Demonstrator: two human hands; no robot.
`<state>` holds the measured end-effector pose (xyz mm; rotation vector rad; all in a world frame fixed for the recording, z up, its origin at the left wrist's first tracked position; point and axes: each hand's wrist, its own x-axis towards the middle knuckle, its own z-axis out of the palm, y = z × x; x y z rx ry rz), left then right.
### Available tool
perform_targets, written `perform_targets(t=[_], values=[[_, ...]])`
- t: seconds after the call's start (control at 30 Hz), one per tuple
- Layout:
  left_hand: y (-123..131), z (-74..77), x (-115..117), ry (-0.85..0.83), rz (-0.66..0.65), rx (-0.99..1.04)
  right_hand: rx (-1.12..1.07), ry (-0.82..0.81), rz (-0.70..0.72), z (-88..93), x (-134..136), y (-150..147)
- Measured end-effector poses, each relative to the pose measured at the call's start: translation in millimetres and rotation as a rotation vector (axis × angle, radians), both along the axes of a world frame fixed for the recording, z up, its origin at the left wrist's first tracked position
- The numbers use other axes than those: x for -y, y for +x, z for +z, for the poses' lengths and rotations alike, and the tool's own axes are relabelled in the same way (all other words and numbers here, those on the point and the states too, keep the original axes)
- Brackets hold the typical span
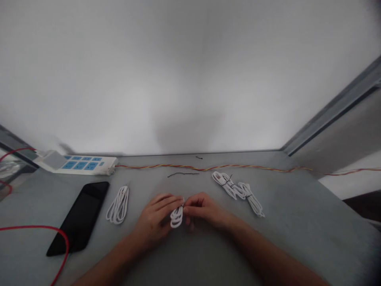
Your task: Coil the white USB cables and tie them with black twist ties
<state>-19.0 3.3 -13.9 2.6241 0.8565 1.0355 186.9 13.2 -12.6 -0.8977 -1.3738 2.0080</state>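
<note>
The fingers (195, 210) at lower middle hide part of the small white cable coil (176, 217), so its ends cannot be seen. The red cable (35, 227) runs off the left edge, the twisted wire (253, 168) runs off the right edge, and the dark tie (228, 182) on the right-hand bundle is too small to make out.

This is a plain electronics workbench, likely in a workshop: a grey tabletop (196, 254) stands against a white wall (190, 79), holding a blue-socketed white power strip (89, 165), a twisted red-and-yellow wire (208, 168), and coiled white cables (118, 205).
</note>
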Motion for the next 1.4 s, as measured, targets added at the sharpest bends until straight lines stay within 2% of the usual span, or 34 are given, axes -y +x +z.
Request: perform_targets(t=[0.07,0.17,0.27,0.4,0.53,0.7,0.77,0.83,0.9,0.97,1.03,1.1,1.17,1.23,1.3,1.4], values=[[1.9,1.3,2.9,-0.093,0.084,0.052,0.082,0.144,-0.007,2.1,2.0,-0.1],[5.6,4.6,7.6,-0.357,0.222,0.136,0.277,0.493,-0.036,5.4,4.9,-0.2],[6.9,8.4,9.0,-0.536,0.195,0.172,0.452,0.79,-0.044,6.0,6.4,-0.1],[3.9,11.0,6.2,-0.556,0.107,0.171,0.534,0.967,-0.069,2.5,5.6,2.2],[3.9,9.1,5.0,-0.592,0.131,0.131,0.579,1.096,-0.08,-1.3,5.5,4.0],[5.8,9.2,6.5,-0.538,0.255,-0.004,0.622,1.148,-0.117,-0.2,9.2,0.8],[2.3,9.5,4.2,-0.414,0.292,-0.074,0.635,1.118,-0.172,2.5,8.2,1.1],[-4.6,10.5,-0.8,-0.223,0.368,-0.138,0.714,1.081,-0.256,5.8,4.2,4.3],[-13.9,14.0,-7.4,-0.053,0.543,-0.262,0.891,1.039,-0.335,9.5,-2.3,10.4],[-23.4,19.8,-13.5,0.021,0.737,-0.45,1.115,1.0,-0.351,13.3,-9.3,18.9],[-31.0,25.3,-17.9,0.022,0.893,-0.574,1.32,0.984,-0.343,17.1,-14.9,28.6],[-35.0,27.5,-20.1,-0.063,0.954,-0.652,1.481,0.975,-0.39,20.1,-18.1,37.5],[-34.5,25.1,-20.2,-0.155,0.932,-0.668,1.578,1.015,-0.475,21.7,-19.1,43.1],[-29.5,19.8,-18.2,-0.202,0.832,-0.597,1.573,1.098,-0.563,21.1,-18.4,43.1],[-21.9,14.9,-14.2,-0.209,0.645,-0.421,1.449,1.194,-0.6,18.2,-16.0,37.0],[-12.8,12.9,-7.9,-0.244,0.41,-0.123,1.165,1.311,-0.493,11.5,-8.9,20.4]])
